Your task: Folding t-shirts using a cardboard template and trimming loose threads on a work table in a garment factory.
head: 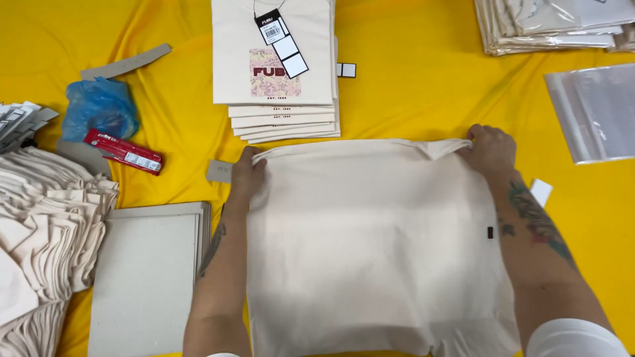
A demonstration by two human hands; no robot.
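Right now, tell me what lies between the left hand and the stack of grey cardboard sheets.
Only bare yellow cloth lies between the left hand and the cardboard stack, seen from the head camera.

One head-worn camera looks steeply down, close over the table (410,99).

Garment packing workshop indicated: folded tagged shirts (274,66) stacked, cardboard inserts (149,277), clear polybags (595,112) laid on yellow-covered table (410,99).

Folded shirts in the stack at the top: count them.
About 5, by the edges showing: the stack of folded shirts lies past the hands, the printed top shirt carrying a hang tag. More may be hidden beneath.
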